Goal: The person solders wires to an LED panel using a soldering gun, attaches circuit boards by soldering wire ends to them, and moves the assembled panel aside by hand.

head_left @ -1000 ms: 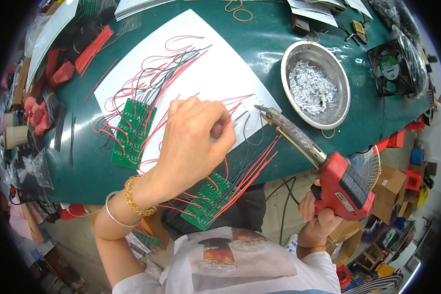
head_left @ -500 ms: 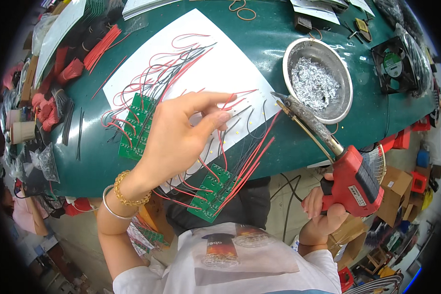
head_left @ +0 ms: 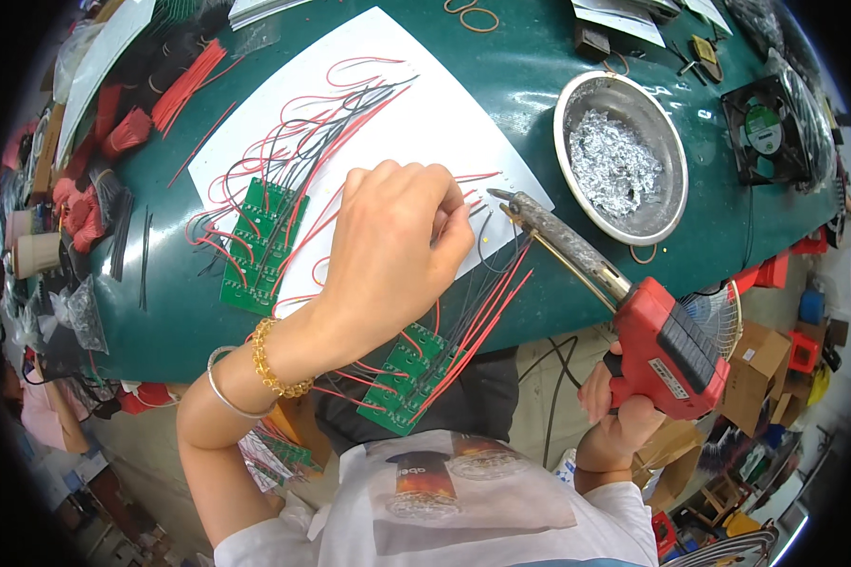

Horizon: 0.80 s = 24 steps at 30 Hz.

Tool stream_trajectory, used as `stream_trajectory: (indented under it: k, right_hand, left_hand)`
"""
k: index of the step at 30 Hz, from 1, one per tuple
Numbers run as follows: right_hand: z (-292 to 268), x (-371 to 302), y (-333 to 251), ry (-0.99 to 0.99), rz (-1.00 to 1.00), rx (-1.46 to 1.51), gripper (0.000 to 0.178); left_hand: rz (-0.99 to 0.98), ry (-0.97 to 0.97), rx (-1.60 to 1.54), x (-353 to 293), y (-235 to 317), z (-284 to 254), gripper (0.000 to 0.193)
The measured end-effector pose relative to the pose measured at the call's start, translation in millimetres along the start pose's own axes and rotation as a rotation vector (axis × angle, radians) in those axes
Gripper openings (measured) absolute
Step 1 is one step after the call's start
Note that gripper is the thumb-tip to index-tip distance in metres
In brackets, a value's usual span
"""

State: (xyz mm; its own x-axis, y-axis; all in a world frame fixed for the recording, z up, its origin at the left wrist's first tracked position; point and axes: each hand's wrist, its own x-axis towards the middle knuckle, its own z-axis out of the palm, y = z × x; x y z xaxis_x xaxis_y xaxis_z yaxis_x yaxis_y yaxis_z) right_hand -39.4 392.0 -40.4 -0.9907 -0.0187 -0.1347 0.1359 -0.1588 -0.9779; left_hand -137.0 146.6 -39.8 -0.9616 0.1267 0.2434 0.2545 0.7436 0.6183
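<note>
My left hand (head_left: 397, 236) is closed over the white sheet (head_left: 425, 123), thumb and fingers pressed together. Whatever sits between them is hidden; wire ends show just beyond the fingertips. My right hand (head_left: 616, 402) grips the red handle of a soldering gun (head_left: 667, 350). Its dark tip points left, a short gap from my left fingers. Below my left hand, a green circuit board (head_left: 407, 378) with red and black wires (head_left: 487, 317) lies at the table's near edge. Another green board (head_left: 263, 246) with many looped wires rests partly on the sheet's left side.
A metal bowl (head_left: 669, 194) of silvery scraps stands right of the sheet, with a black fan (head_left: 764, 137) farther right. Bundles of red wire (head_left: 187, 85) lie at the far left. Cardboard boxes (head_left: 761, 373) stand on the floor at the right.
My left hand has turned and curled, its fingers drawn in and the back of the hand now facing up. The soldering gun has shifted slightly left, its tip closer to that hand.
</note>
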Motion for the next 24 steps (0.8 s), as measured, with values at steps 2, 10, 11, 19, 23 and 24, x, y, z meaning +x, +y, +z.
stream_trajectory:
  k: [2, 10, 11, 19, 23, 24]
  right_hand:
    - [-1.6, -0.4, 0.3, -0.007, 0.022, 0.006, 0.079]
    - [-7.0, -2.7, 8.7, 0.054, -0.072, -0.095, 0.076]
    - [-7.6, -3.1, 10.4, 0.066, -0.094, -0.112, 0.075]
    - [-20.8, -5.9, 20.9, 0.019, -0.195, -0.308, 0.073]
    - [-8.2, -3.5, 11.4, -0.001, -0.073, -0.103, 0.070]
    - [-9.6, -3.7, 10.8, -0.030, -0.058, -0.051, 0.069]
  left_hand:
    - [0.014, 0.018, 0.002, -0.9, -1.4, 2.8, 0.010]
    - [0.084, 0.099, 0.060, -3.6, -3.7, 10.0, 0.015]
    - [0.084, 0.102, 0.060, -3.4, -3.8, 10.0, 0.015]
    - [0.095, 0.100, 0.068, -3.0, -3.6, 8.9, 0.015]
    - [0.101, 0.111, 0.057, -3.1, -4.4, 11.6, 0.015]
    - [0.105, 0.113, 0.060, -3.2, -4.6, 11.7, 0.015]
